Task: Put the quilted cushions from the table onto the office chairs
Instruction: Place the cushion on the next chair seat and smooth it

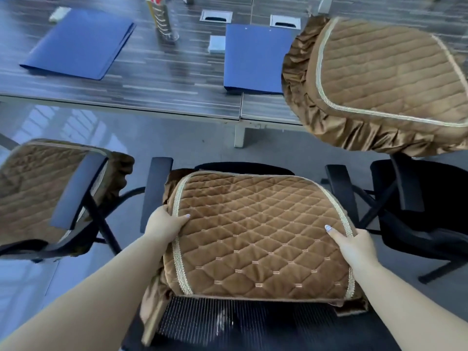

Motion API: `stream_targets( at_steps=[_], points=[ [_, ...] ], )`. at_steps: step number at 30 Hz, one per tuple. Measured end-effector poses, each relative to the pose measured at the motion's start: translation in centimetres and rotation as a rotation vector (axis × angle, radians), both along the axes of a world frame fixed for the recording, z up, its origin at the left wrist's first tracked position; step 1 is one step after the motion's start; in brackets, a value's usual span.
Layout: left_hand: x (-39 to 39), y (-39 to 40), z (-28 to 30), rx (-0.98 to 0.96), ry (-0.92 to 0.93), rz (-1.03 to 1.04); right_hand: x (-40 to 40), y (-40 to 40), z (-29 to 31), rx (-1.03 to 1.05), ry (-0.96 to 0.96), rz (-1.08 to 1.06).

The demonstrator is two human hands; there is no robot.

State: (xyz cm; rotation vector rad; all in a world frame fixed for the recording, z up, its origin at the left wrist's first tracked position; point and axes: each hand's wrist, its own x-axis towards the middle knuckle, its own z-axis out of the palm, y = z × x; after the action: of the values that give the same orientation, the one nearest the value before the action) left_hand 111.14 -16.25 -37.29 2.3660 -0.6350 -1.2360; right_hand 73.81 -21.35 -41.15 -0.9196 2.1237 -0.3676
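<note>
A brown quilted cushion [255, 231] with gold trim lies over the seat of the black office chair [157, 188] right below me. My left hand [164, 224] grips its left edge and my right hand [354, 247] grips its right edge, thumbs on top. A second cushion [38, 188] rests on the chair [73, 193] at the left. A third cushion [379, 79] lies on the right end of the table [152, 82], hanging over its front edge. Another black chair [425, 203] at the right has a bare seat.
Two blue folders [81, 44] [255, 57] lie on the dark striped table, with a clear pen cup [164, 21] and a small white pad [217, 44] between them. Two cable grommets [216, 15] sit further back. The chair's mesh backrest [253, 325] is nearest me.
</note>
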Motion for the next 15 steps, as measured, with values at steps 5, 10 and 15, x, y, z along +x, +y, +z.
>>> stream_targets(
  at_steps=[5, 10, 15],
  points=[
    [0.9, -6.4, -3.2, -0.069, -0.021, 0.043, 1.5, -6.6, -2.5, -0.071, 0.023, 0.013],
    [2.4, -8.5, -7.6, -0.032, 0.000, 0.034, 2.8, -11.1, -6.2, -0.118, 0.025, 0.039],
    [2.1, -9.4, -12.2, 0.042, -0.003, 0.066, 3.4, -12.5, -11.3, -0.093, 0.059, 0.055]
  ],
)
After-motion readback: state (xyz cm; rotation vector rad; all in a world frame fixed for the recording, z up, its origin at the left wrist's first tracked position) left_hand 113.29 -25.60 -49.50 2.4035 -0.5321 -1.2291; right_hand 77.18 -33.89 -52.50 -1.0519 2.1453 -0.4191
